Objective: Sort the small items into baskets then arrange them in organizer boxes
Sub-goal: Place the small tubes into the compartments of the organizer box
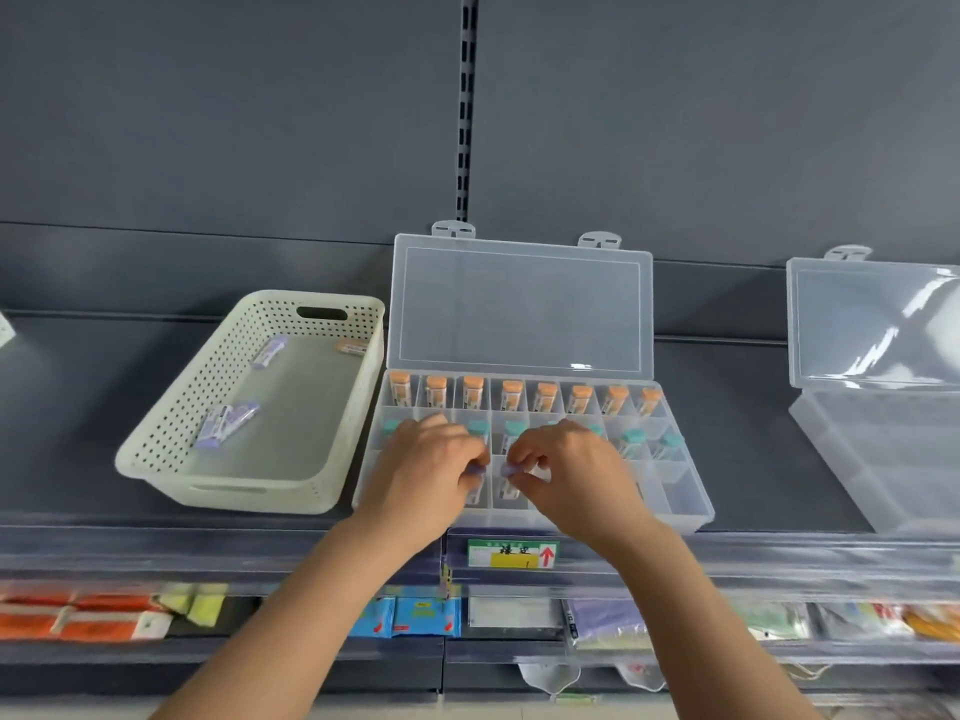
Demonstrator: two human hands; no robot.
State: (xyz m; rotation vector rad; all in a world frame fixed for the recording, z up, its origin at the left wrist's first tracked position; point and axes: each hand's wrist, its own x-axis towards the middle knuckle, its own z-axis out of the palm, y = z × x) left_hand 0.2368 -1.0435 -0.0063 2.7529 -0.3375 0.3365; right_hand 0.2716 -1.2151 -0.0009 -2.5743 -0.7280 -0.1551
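Both hands are at the arranging step: the left hand (426, 459) and the right hand (566, 465) each pinch a purple-capped tube (506, 471) in curled fingertips, just over the near row of the open organizer box (685, 504). Next, I judge, each tube must go down into its own cell; more purple tubes (226, 423) wait in the white basket (171, 444).

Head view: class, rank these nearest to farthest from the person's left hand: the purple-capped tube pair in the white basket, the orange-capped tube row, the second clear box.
1. Orange-capped tube row: just behind the left hand, in the same box.
2. Purple-capped tube pair: to the left, in the white basket.
3. Second clear box: far right.
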